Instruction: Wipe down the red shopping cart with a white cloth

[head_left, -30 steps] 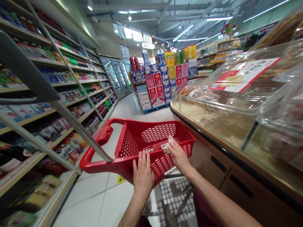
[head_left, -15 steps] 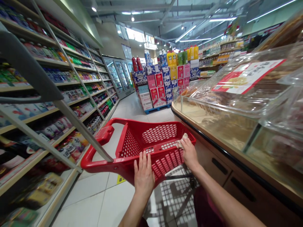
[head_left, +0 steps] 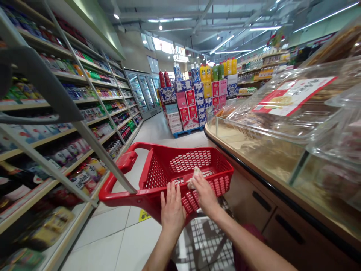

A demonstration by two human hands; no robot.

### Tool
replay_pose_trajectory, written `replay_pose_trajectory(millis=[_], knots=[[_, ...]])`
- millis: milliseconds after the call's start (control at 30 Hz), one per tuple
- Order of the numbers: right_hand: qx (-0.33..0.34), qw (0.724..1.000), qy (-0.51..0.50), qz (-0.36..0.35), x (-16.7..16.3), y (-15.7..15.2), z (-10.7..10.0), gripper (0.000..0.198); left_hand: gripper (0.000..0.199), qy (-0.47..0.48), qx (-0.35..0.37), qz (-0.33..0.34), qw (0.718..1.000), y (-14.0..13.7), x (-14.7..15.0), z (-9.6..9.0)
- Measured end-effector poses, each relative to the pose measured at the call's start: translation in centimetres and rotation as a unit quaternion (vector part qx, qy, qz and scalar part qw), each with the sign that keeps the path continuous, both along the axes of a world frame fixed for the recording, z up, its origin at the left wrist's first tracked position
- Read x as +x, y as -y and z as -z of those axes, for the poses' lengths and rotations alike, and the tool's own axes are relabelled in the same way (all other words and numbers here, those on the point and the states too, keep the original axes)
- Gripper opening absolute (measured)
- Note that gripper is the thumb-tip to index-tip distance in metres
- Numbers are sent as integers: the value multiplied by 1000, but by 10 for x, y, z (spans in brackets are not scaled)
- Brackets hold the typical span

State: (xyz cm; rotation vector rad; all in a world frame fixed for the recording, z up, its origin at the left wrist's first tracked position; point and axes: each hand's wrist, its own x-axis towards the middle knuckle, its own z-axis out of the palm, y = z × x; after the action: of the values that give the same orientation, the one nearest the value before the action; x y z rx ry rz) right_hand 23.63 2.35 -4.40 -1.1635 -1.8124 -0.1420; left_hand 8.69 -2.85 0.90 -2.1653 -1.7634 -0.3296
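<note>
**A cloth [head_left: 195, 174] is resting on the cart's [head_left: 152, 199] near rim [head_left: 218, 174]**

I am watching two bare hands sharing one rim. The left hand [head_left: 172, 212] is lying over it, its fingers pointing away and spreading slightly. Just to the right, the right hand [head_left: 205, 195] is holding the pale cloth against the rim; its fingers are lying close together over it, but the thumb is hiding, so I cannot tell whether they are pinching or only pressing.

The cart is standing between the shelves [head_left: 77, 130] on the left and the bench [head_left: 245, 188] on the right, where clear packs [head_left: 296, 98] are sitting. Far off, cartons [head_left: 191, 113] are standing stacked.

For wiping well, I judge, the left hand should be steadying the cart while the right is pressing evenly, wrapping the cloth around the rim's edge. The hands are lying near each other, so the left should be making room whenever its stretch is needing the cloth.
</note>
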Motion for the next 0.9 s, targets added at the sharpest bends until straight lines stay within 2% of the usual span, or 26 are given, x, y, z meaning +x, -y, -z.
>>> replay_pose_trajectory(millis=[67,100,233,300,367,500,567,633,667,767,833,900], knots=[[4,999,29,-45,-7,1,-1,48,61,-1,2,20,1000,1,-9,-5],[-1,999,31,-43,-3,-1,-1,48,59,-1,11,25,1000,1,-17,-8],[-40,996,-23,74,32,-15,4,47,53,0,86,-21,996,6,-57,-29],[-39,994,-44,91,28,-16,3,48,51,-8,95,-29,995,7,-69,-37],[-26,998,-38,42,-3,-8,-4,50,49,-12,88,-20,996,7,-71,-40],[-7,994,6,-105,-81,16,-31,52,46,-6,104,12,994,7,-72,-39],[-8,990,21,-142,-93,19,-38,51,41,-7,121,62,991,9,-86,-40],[-14,990,25,-140,-81,16,-35,52,38,10,159,77,984,13,-108,-44],[-20,992,21,-125,-71,12,-32,52,37,30,187,53,981,15,-120,-47],[-41,996,-4,-73,-54,1,-25,50,43,79,228,-86,967,17,-148,-54],[-46,996,-17,-76,-68,0,-31,48,49,70,195,-143,968,14,-155,-57],[-37,993,-23,-108,-102,5,-45,44,52,52,153,-161,974,10,-155,-59]])
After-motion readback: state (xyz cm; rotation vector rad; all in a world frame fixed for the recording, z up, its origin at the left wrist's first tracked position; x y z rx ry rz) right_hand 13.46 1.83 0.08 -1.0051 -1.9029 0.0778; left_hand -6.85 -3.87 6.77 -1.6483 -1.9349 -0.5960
